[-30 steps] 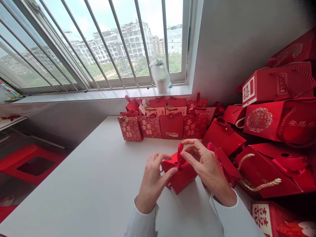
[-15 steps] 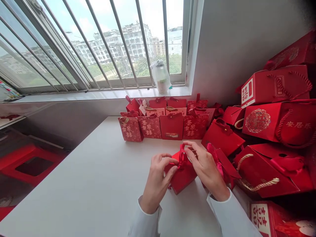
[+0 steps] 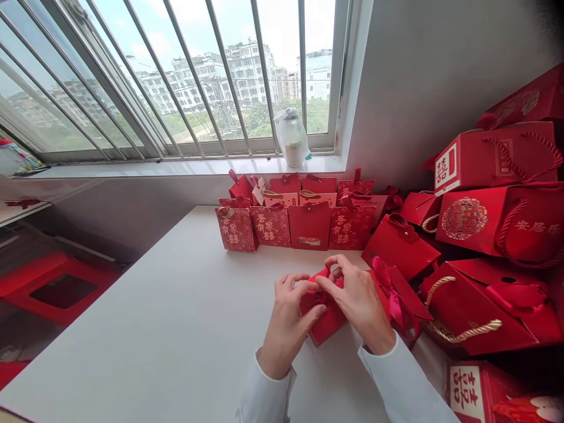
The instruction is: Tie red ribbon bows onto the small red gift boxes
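A small red box (image 3: 328, 326) sits on the white table, partly hidden by both hands. My left hand (image 3: 291, 314) is at its left side, thumb and fingers bent around the red ribbon at the top. From the right, my right hand (image 3: 355, 296) reaches over the box, its thumb and fingertips pinched on the ribbon close to the left fingertips. The ribbon itself is mostly covered by the fingers. Just right of my right hand lies another red box with a glossy ribbon bow (image 3: 390, 291).
Rows of small red gift bags (image 3: 309, 226) stand at the table's back edge. Larger red boxes (image 3: 502, 220) are piled on the right. A bagged jar (image 3: 291, 141) stands on the windowsill. The white table (image 3: 154, 317) extends left.
My right hand has moved slightly left and its fingers have come down onto the ribbon, so the upright loop seen before is now hidden. The view has shifted slightly.
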Demonstrator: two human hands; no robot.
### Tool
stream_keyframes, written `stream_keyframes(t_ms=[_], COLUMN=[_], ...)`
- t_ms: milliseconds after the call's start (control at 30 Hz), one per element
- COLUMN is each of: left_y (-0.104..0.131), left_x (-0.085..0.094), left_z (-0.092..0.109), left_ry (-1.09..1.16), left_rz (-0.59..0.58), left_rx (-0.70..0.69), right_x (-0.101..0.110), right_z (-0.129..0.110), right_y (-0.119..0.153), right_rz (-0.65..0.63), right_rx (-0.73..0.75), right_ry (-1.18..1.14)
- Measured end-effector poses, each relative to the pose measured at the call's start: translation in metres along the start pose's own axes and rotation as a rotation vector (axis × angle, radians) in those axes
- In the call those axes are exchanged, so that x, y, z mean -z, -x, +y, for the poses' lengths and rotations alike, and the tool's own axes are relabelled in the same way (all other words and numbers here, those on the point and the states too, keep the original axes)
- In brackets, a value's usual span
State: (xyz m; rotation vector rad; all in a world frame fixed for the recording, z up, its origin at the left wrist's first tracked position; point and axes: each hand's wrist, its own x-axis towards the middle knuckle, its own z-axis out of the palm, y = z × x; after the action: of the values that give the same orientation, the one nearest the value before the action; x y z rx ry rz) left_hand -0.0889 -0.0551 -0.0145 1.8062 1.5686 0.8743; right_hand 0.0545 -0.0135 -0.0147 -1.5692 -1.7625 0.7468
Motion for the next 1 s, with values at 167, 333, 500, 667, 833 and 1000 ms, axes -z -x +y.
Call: stream_keyframes(t_ms=[167,333,500,667,833,1000], left_y=[-0.001,-0.002,-0.001,0.002,0.002,0.000], left_x=[0.000,0.002,0.005,0.005,0.001,0.011], left_z=[-0.001,0.000,0.001,0.007,0.009,0.007], left_ry=[0.025,0.043,0.087,0.155,0.114,0.366], left_rz=[-0.013,-0.017,-0.041,-0.098,0.027,0.179], left_rx=[0.046,0.087,0.101,0.097,0.033,0.066], right_x=[-0.002,0.006,0.028,0.043,0.045,0.049], right_z=[-0.006,-0.016,-0.041,-0.063,-0.060,-0.041], right_y=[0.003,0.008,0.020,0.037,0.049,0.052], right_rz=[0.096,0.403,0.990,1.115,0.997,0.976], right_rx=[0.068,0.091,0.284,0.337,0.193,0.128], right_ry=[-0.100,-0.276,-0.653,-0.724,-0.739,-0.667])
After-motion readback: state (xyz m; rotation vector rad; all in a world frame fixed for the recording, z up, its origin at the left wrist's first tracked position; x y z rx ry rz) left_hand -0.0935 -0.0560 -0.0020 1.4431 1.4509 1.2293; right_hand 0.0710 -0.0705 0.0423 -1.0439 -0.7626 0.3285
